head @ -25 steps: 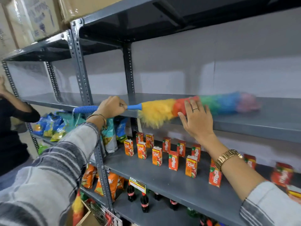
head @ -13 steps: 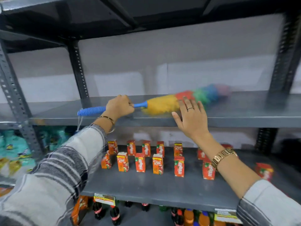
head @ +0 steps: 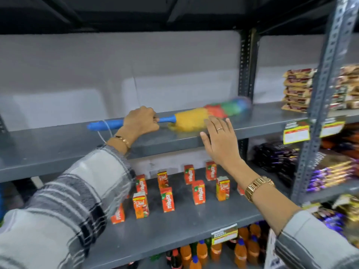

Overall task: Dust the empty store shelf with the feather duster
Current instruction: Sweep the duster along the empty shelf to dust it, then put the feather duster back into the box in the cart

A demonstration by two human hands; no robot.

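Observation:
A feather duster (head: 196, 117) with a blue ribbed handle and a yellow, red, green and blue head lies along the bare grey metal shelf (head: 58, 150). My left hand (head: 140, 120) is shut on the handle near the head. The far end of the head is blurred, close to the dark rear upright. My right hand (head: 221, 140) is flat with its fingers spread, at the shelf's front edge just in front of the yellow part of the head. A thin loop of cord hangs from the handle's end.
Several small orange juice cartons (head: 167, 199) stand on the shelf below. Bottles (head: 202, 251) fill the lowest level. A perforated grey upright (head: 322, 90) stands at the right, with stacked packets (head: 297, 88) and dark wrapped bars (head: 275, 158) beyond. Price labels (head: 296, 133) hang on shelf edges.
The view has swung right along the shelving. The duster and my left hand have travelled right along the shelf toward the upright. My right hand stays at the front edge.

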